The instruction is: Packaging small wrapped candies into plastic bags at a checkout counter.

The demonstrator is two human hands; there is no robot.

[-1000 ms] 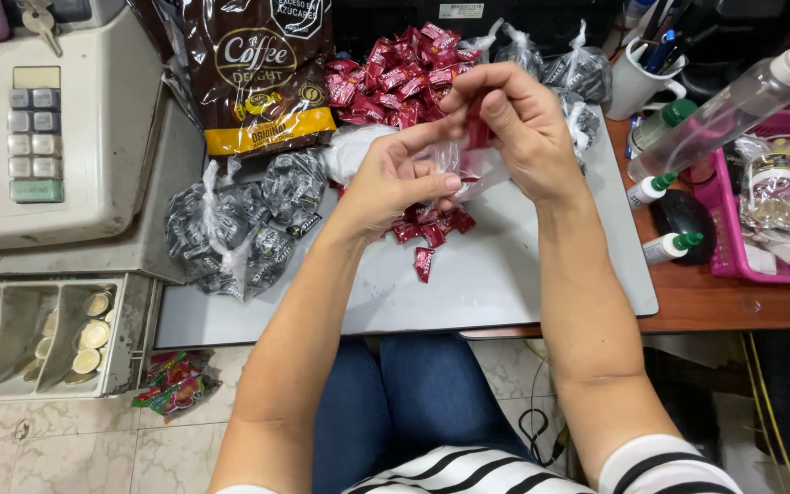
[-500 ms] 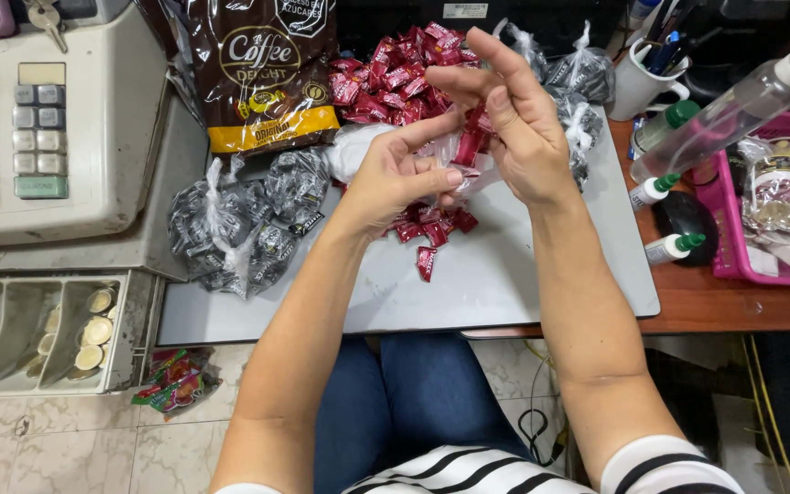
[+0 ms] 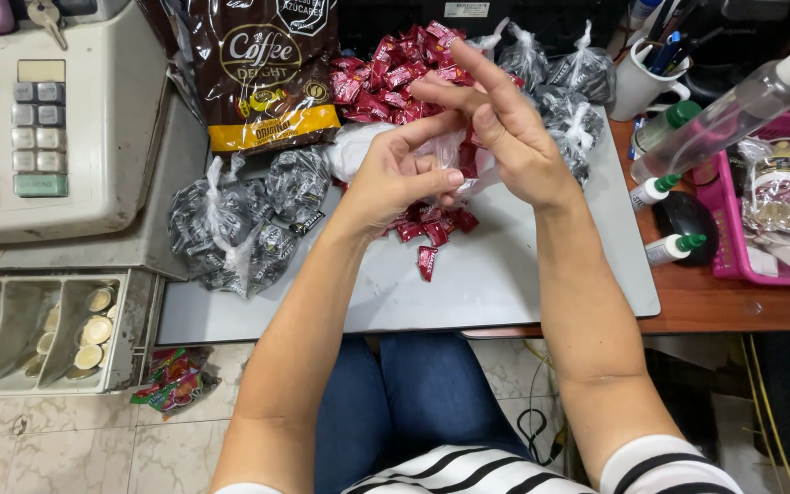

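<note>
My left hand (image 3: 402, 176) and my right hand (image 3: 497, 128) meet above a grey board (image 3: 505, 274) and both grip a small clear plastic bag (image 3: 454, 154) with red candies inside. The right hand's fingers stretch upward over the bag's top. Loose red wrapped candies (image 3: 430, 236) lie on the board under my hands. A bigger pile of red candies (image 3: 386, 78) sits behind them. Tied clear bags of dark candies (image 3: 235, 224) lie at the left, and more tied bags (image 3: 564, 91) at the back right.
A large brown candy package (image 3: 262, 78) lies at the back. A cash register (image 3: 43, 128) with an open coin drawer (image 3: 38, 334) stands at the left. Glue bottles (image 3: 665, 192), a spray bottle (image 3: 733, 110), a pen cup (image 3: 646, 78) and a pink tray (image 3: 770, 215) sit at the right.
My hands have lifted slightly with the small bag. The right hand's fingers have straightened and turned upward around the bag's top.
</note>
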